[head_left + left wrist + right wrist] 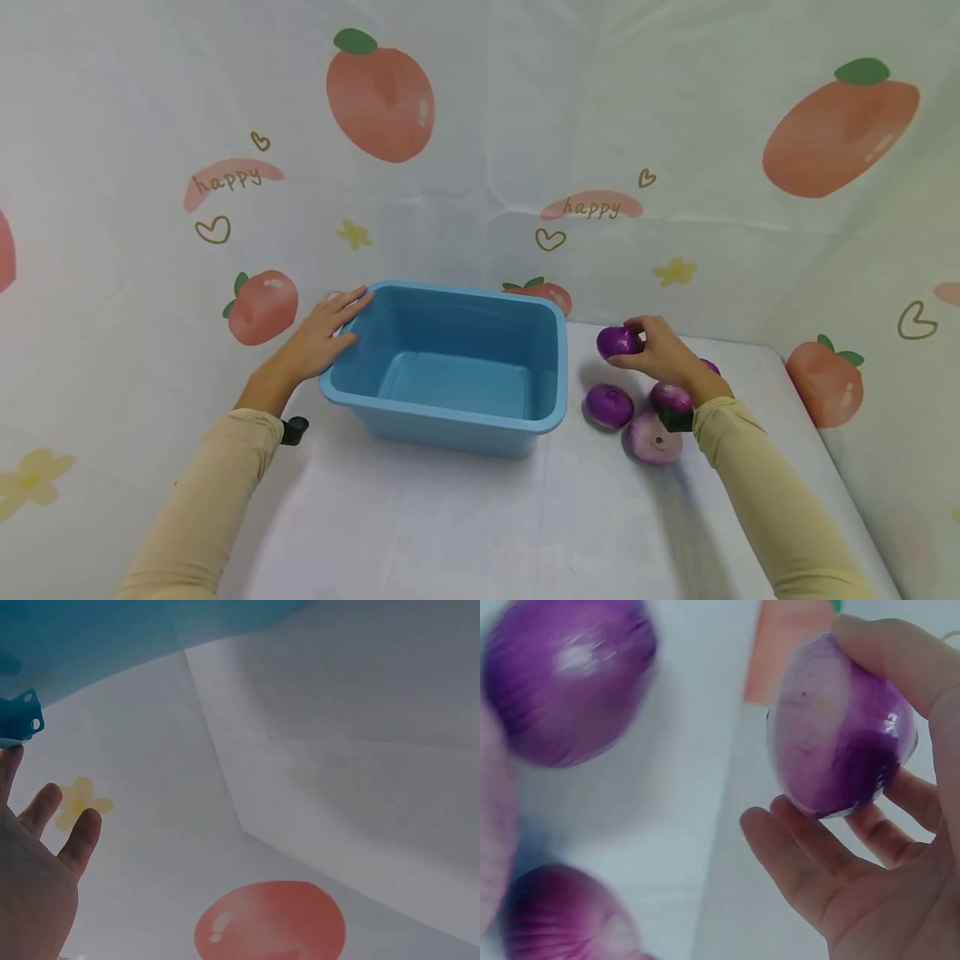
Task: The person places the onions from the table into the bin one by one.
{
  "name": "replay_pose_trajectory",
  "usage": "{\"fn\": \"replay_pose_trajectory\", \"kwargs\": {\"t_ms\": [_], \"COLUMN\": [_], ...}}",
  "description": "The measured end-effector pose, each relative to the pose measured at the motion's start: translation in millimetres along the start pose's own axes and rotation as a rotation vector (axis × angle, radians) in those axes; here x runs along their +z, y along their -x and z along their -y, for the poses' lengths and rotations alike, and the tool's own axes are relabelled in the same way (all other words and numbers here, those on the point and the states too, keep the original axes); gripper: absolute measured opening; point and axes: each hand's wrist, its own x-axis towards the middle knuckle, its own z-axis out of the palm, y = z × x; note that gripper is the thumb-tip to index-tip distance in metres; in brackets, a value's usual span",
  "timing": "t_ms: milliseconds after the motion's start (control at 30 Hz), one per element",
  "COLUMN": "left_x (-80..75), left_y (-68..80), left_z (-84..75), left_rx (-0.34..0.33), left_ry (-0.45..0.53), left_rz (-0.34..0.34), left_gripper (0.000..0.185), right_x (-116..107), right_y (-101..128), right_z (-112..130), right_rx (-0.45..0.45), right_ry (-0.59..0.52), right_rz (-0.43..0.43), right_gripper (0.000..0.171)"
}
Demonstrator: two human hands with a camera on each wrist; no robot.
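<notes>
My right hand [660, 350] holds a purple onion [618, 342] between thumb and fingers, to the right of a blue plastic basin [450, 421]. Seen from the right wrist, this onion [840, 735] has a pale band beside its dark purple skin. My left hand [318, 337] rests at the basin's left rim, its fingers extended over the edge. In the left wrist view, fingers of that hand [37, 877] reach up to the underside of the blue rim [19, 720]. Inside the basin, only its bare floor shows.
Below my right hand, a purple onion [609, 407], a paler onion [654, 439] and a reddish one [671, 397] sit on the white-covered table [465, 525]. Another onion [709, 366] is partly hidden behind my right wrist. A fruit-printed sheet [480, 150] hangs behind.
</notes>
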Motion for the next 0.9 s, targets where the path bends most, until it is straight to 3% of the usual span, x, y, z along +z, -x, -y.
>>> {"fn": "replay_pose_trajectory", "kwargs": {"t_ms": [167,333,600,900], "left_x": [1.2,5.1,7.2,6.9], "left_y": [0.1,-0.6,-0.5,-0.2], "left_z": [1.0,4.7,9.2,8.1], "left_rx": [0.017,0.036,0.007,-0.018], "left_ry": [0.024,0.071,0.141,0.144], "left_rz": [-0.006,-0.018,-0.020,-0.009], "left_gripper": [0.067,0.068,0.070,0.069], "right_x": [-12,-28,-54,-59], "right_y": [0,0,-1,-12], "right_z": [17,37,79,129], "right_rx": [0.011,-0.043,-0.112,-0.181], "right_ry": [-0.035,-0.080,-0.096,-0.158], "right_rz": [-0.006,-0.028,-0.075,-0.092], "right_gripper": [0.082,0.079,0.071,0.067]}}
